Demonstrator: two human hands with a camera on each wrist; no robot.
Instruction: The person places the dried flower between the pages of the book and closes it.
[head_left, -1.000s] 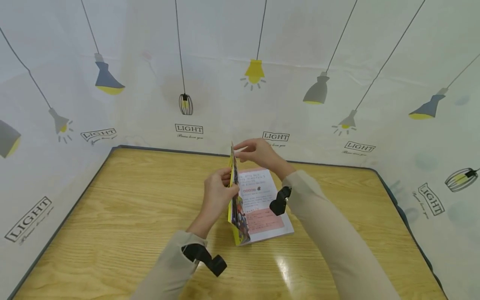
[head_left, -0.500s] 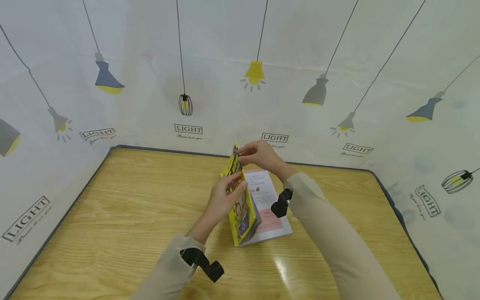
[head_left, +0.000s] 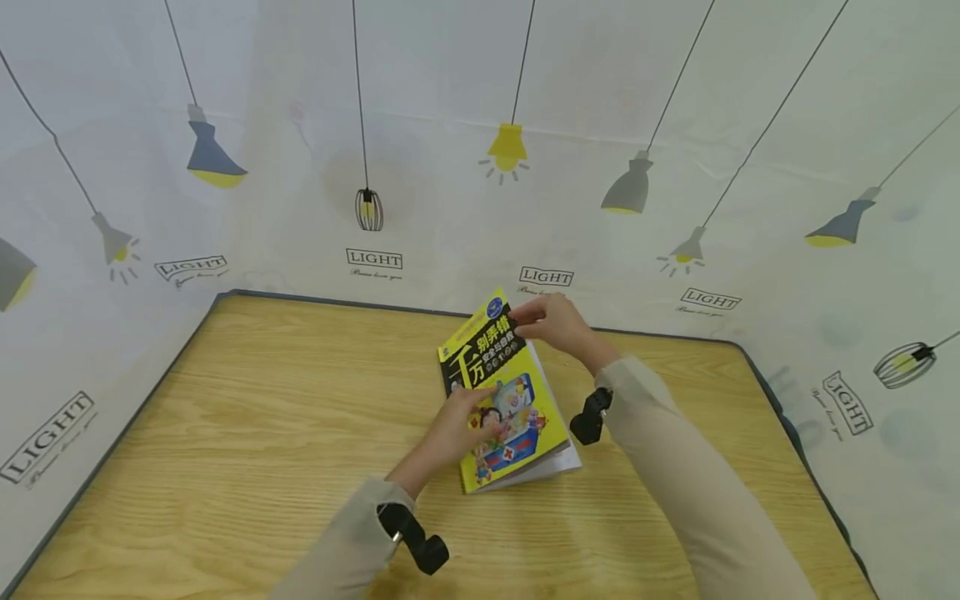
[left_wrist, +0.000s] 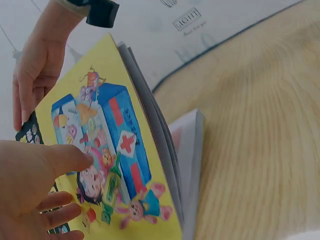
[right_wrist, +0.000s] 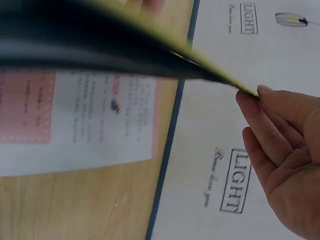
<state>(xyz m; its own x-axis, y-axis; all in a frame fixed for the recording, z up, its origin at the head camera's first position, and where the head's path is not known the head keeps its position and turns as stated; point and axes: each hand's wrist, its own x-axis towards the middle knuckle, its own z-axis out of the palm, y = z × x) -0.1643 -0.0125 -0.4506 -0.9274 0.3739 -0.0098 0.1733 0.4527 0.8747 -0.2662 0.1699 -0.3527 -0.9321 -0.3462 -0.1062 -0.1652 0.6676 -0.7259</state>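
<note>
A yellow picture-covered book (head_left: 513,417) is partly folded over on the wooden table, its front cover facing up and to the left. My right hand (head_left: 553,323) pinches the cover's far right corner between thumb and fingers, as the right wrist view shows. Spread over the cover's left side is my left hand (head_left: 453,429), its fingers fairly straight. Below the raised cover, in the right wrist view, lies a printed page (right_wrist: 100,115) with a pink panel. The left wrist view shows the cover's blue first-aid box drawing and a gap above the lower pages (left_wrist: 192,145).
The wooden table (head_left: 300,400) surrounds the book, with a dark edge along its back and sides. Beyond stands a pale cloth backdrop (head_left: 435,167) printed with hanging lamps. Each wrist wears a black camera band.
The cover and upper pages have swung from upright down to the right, hiding the printed page in the head view. My right hand moved right with the corner; the left hand flattened onto the cover.
</note>
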